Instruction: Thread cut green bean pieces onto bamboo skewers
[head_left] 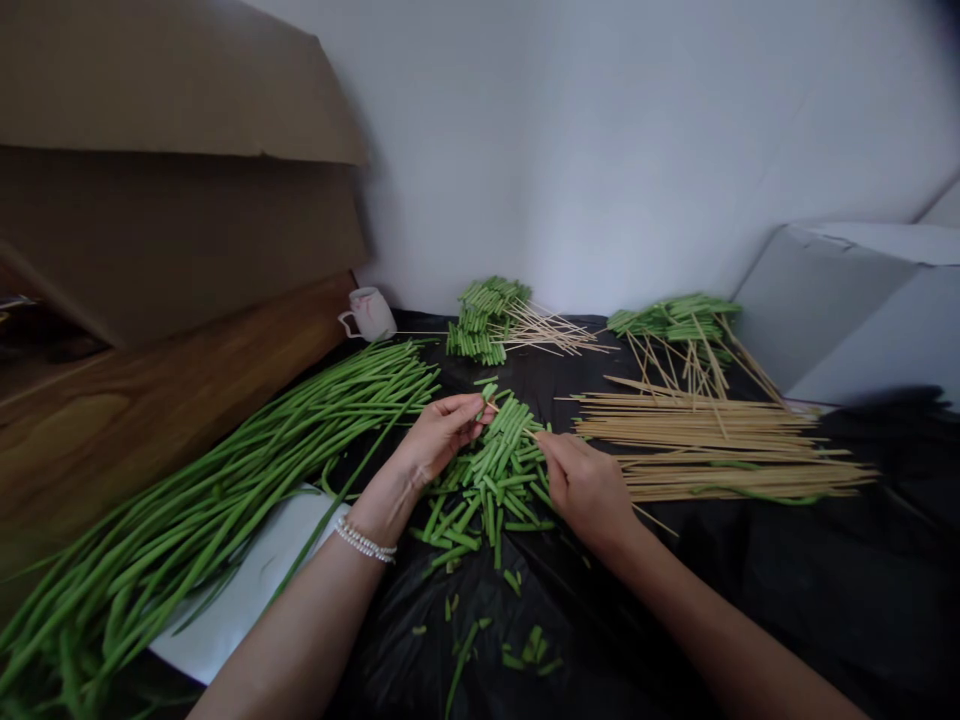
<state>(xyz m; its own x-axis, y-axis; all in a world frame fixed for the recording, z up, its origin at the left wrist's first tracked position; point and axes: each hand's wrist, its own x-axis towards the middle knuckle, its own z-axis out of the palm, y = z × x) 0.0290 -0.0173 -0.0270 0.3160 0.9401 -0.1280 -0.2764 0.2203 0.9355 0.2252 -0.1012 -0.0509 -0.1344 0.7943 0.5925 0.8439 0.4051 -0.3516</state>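
My left hand [454, 430] pinches a short cut piece of green stem [488, 391], which looks like garlic scape, at the pointed end of a bamboo skewer. My right hand [589, 485] is closed around the same skewer [531, 434], with most of its length hidden by the fingers. Between the hands, green pieces [508, 425] line up side by side across the skewer. Below them lies a loose pile of cut pieces [495, 495] on a black plastic sheet [600, 620]. Right of my right hand is a stack of bare bamboo skewers [720, 450].
Long uncut stems [247, 490] spread at left, partly over a white board [262, 560]. Filled skewers lie in a back-centre bundle [491, 315] and a back-right bundle [675, 320]. A white mug [369, 315], a cardboard box [187, 220] and a white box [862, 310] stand around.
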